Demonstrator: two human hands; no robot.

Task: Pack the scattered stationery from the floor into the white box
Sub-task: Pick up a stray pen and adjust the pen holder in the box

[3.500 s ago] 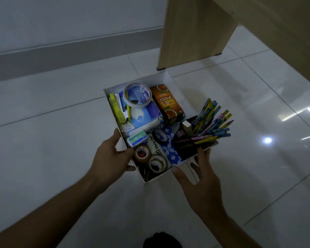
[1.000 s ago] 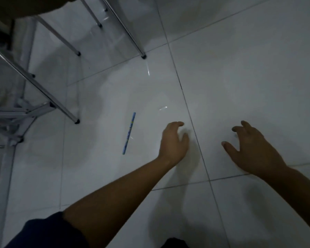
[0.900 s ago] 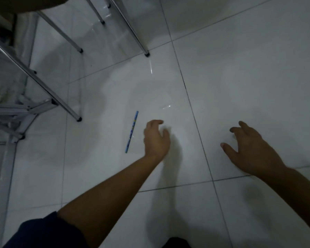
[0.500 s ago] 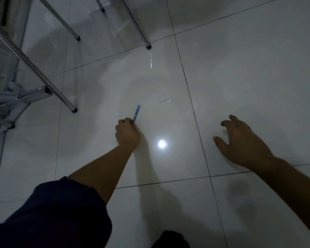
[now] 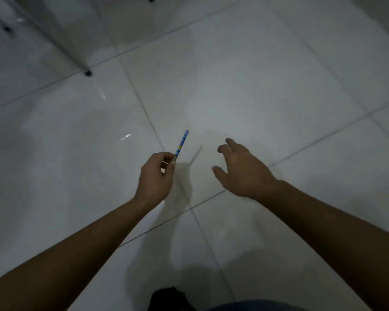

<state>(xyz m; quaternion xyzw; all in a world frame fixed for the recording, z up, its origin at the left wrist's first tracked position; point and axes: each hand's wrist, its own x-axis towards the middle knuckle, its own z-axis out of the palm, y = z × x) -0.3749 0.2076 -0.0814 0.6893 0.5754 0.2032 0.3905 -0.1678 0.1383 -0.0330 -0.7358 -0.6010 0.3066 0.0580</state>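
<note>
Glossy white floor tiles fill the view, crossed by grey grout lines, with thin metal furniture legs standing at the upper left. No white box shows anywhere in this view, so its direction from the hands cannot be told.

Held in the left hand is a blue pencil, pinched at its lower end between thumb and curled fingers. It is clear of the floor: its thin shadow falls on the tile just to the right. Its long axis runs up and slightly to the right, away from the person, so most of its length sticks out beyond the grip.

Just beside it, the right hand hovers palm down with its fingers spread and loose, holding nothing. Its fingertips are near the pencil's free half but not touching it.

The pencil sits only in the left hand, so that arm looks set to carry it to the box; the end grip leaves the far tip free to swing, and it should probably go in tip first
</note>
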